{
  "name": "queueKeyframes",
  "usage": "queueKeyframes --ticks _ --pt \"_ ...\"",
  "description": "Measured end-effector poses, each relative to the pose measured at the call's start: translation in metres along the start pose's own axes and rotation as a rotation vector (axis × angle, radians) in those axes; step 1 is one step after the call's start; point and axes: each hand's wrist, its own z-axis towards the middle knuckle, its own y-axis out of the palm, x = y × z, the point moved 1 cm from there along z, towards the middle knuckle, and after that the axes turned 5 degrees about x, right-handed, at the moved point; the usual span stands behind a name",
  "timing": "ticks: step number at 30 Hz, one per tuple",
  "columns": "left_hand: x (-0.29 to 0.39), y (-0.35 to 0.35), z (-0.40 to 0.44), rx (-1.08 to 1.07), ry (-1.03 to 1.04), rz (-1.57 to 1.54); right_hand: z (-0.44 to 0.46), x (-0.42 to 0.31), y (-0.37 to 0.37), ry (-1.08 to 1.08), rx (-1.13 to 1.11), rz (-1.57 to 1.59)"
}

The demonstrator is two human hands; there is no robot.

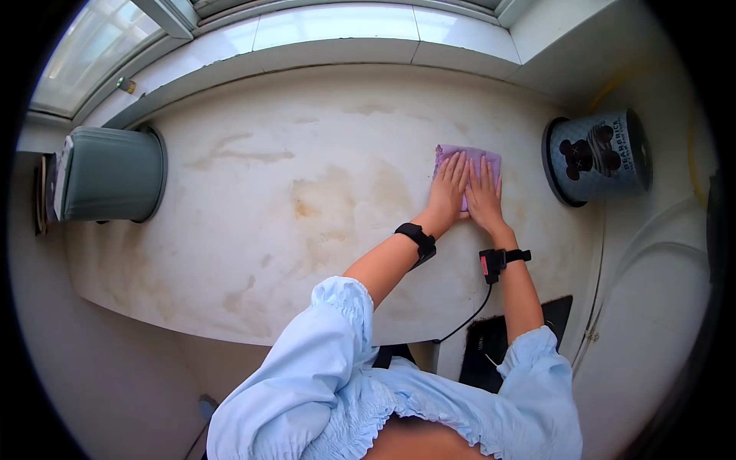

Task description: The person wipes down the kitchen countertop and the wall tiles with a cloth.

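The bench (pixel 230 192) stretches before me. On its left end stands one container (pixel 115 175), on its right end another container (pixel 600 157). Between them, right of the middle and nearer the right one, lies a cloth (pixel 468 157). The windowsill (pixel 333 27) runs behind the bench's far edge, with a window (pixel 96 47) far left.

Seemingly a home: 1 stained white tabletop (pixel 345 268) beneath the far window (pixel 100 46), 1 cartoon-printed bin (pixel 606 153) right.
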Motion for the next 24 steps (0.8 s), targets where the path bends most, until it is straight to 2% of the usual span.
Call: queueKeyframes --ticks 2,7,14,18,21,24 --pt "-0.016 -0.001 -0.020 0.041 -0.020 -0.092 0.007 -0.021 0.000 -0.035 0.001 -0.009" --pt "-0.125 -0.021 -0.101 0.181 -0.137 -0.250 0.035 -0.156 0.007 -0.232 0.100 0.068" --pt "-0.286 -0.058 -0.181 0.158 -0.423 -0.104 0.130 -0.340 0.024 -0.541 0.333 0.235" --pt "-0.355 -0.065 -0.228 0.181 -0.564 -0.045 0.165 -0.430 0.041 -0.686 0.378 0.334" --pt "-0.388 -0.067 -0.247 0.208 -0.581 -0.033 0.179 -0.466 0.045 -0.747 0.377 0.340" --pt "-0.388 -0.067 -0.249 0.180 -0.579 -0.054 0.176 -0.464 0.047 -0.723 0.302 0.355"
